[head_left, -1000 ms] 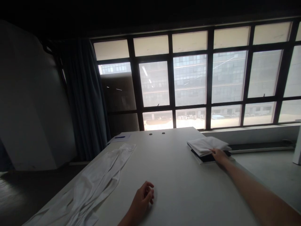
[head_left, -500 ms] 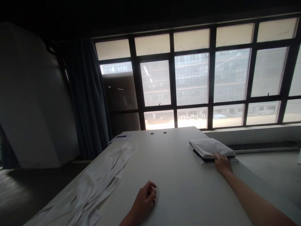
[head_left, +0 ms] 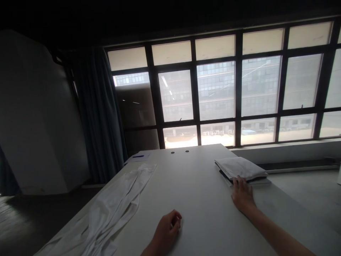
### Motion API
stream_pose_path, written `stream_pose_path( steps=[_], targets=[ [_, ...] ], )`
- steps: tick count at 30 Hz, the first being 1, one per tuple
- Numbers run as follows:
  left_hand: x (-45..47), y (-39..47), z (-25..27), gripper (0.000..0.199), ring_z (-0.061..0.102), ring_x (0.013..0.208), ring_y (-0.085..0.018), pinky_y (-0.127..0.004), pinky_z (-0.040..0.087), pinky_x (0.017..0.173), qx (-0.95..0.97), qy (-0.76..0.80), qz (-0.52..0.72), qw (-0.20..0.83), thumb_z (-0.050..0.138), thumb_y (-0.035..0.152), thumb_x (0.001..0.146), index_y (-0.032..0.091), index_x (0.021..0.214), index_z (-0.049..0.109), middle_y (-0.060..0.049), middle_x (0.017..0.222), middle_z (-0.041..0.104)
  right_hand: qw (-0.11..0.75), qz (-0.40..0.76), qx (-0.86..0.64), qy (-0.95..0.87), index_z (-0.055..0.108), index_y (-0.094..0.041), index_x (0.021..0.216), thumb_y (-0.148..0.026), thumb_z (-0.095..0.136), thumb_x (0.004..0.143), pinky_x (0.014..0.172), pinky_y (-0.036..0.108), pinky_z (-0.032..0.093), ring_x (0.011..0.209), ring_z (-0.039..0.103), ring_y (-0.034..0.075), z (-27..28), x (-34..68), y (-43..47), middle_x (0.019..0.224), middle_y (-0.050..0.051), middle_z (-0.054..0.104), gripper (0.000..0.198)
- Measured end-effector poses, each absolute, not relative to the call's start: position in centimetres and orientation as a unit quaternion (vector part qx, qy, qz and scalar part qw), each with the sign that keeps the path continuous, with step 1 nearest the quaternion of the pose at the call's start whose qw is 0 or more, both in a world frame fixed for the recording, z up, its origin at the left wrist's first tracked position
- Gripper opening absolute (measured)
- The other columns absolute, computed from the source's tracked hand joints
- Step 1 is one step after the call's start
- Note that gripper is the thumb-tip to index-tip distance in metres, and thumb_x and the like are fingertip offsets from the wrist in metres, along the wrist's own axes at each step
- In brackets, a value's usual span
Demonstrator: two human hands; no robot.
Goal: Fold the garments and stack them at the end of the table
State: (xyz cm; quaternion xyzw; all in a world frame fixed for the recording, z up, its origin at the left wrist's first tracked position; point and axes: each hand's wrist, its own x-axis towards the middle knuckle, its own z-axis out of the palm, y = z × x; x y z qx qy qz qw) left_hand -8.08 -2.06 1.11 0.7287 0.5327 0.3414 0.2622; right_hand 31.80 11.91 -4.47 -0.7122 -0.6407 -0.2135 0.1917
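My right hand (head_left: pixel 243 196) is at the near edge of a stack of folded clothes (head_left: pixel 239 167), its fingers spread and the tips touching the edge. A white folded garment lies on top, with a dark layer and another pale layer under it. My left hand (head_left: pixel 168 227) rests low over the middle of the table, fingers loosely curled in, with nothing visible in them. To its left, a rumpled white garment (head_left: pixel 114 202) stretches lengthwise along the table's left side.
The long white table (head_left: pixel 186 185) runs toward a wall of windows (head_left: pixel 215 92). A pen (head_left: pixel 138 156) lies on paper at its far left corner. Two round cable holes (head_left: pixel 187 151) sit near the far edge. A dark blue curtain (head_left: pixel 98 113) hangs at left.
My right hand has slid left and toward me along the stack's front edge, its fingers spreading. My left hand has shifted slightly right and its fingers have curled in more.
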Motion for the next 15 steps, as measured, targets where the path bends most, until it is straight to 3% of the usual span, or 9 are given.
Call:
stream_pose_path(
  steps=[4, 7, 9, 13, 15],
  targets=[
    [-8.0, -2.6, 3.1, 0.018, 0.061, 0.072, -0.014, -0.023, 0.042, 0.069, 0.771, 0.531, 0.284, 0.207, 0.051, 0.024, 0.088, 0.023, 0.096, 0.067, 0.002, 0.082, 0.069, 0.167, -0.060, -0.622, -0.763, 0.039, -0.019, 0.150, -0.024, 0.048, 0.086, 0.118, 0.052, 0.022, 0.151, 0.018, 0.031, -4.0, 22.6, 5.6, 0.165, 0.013, 0.021, 0.065],
    [-9.5, -2.4, 5.8, 0.021, 0.063, 0.076, -0.015, -0.026, 0.044, 0.075, 0.783, 0.550, 0.251, 0.149, 0.050, 0.030, 0.090, 0.025, 0.101, 0.068, 0.001, 0.088, 0.071, 0.158, 0.047, -0.547, -0.821, 0.041, -0.026, 0.150, -0.031, 0.050, 0.088, 0.120, 0.055, 0.016, 0.151, 0.017, 0.032, -3.6, 18.0, 1.7, 0.165, 0.008, 0.019, 0.064],
    [-12.0, -1.9, 7.9, 0.024, 0.065, 0.086, -0.019, -0.028, 0.045, 0.080, 0.769, 0.580, 0.247, 0.109, 0.050, 0.036, 0.091, 0.025, 0.104, 0.067, -0.001, 0.096, 0.071, 0.171, 0.087, -0.523, -0.830, 0.048, -0.029, 0.145, -0.036, 0.049, 0.090, 0.120, 0.060, 0.011, 0.150, 0.019, 0.034, -3.2, 16.9, 0.3, 0.164, 0.008, 0.024, 0.056],
    [-20.3, -1.0, 10.8, 0.046, 0.064, 0.104, -0.024, -0.032, 0.048, 0.086, 0.712, 0.646, 0.234, 0.142, 0.042, 0.051, 0.094, 0.019, 0.121, 0.062, -0.009, 0.114, 0.069, 0.209, 0.119, -0.513, -0.824, 0.057, -0.027, 0.138, -0.038, 0.053, 0.090, 0.120, 0.061, 0.013, 0.147, 0.027, 0.036, -2.6, 17.3, -0.3, 0.160, 0.011, 0.034, 0.049],
    [-24.7, -1.2, 10.9, 0.048, 0.058, 0.117, -0.027, -0.034, 0.045, 0.095, 0.663, 0.722, 0.190, 0.049, 0.043, 0.049, 0.092, 0.019, 0.126, 0.059, -0.010, 0.127, 0.064, 0.222, 0.125, -0.512, -0.820, 0.059, -0.028, 0.136, -0.037, 0.055, 0.089, 0.120, 0.061, 0.014, 0.146, 0.030, 0.036, -2.5, 17.5, -0.2, 0.157, 0.010, 0.039, 0.048]
  ],
)
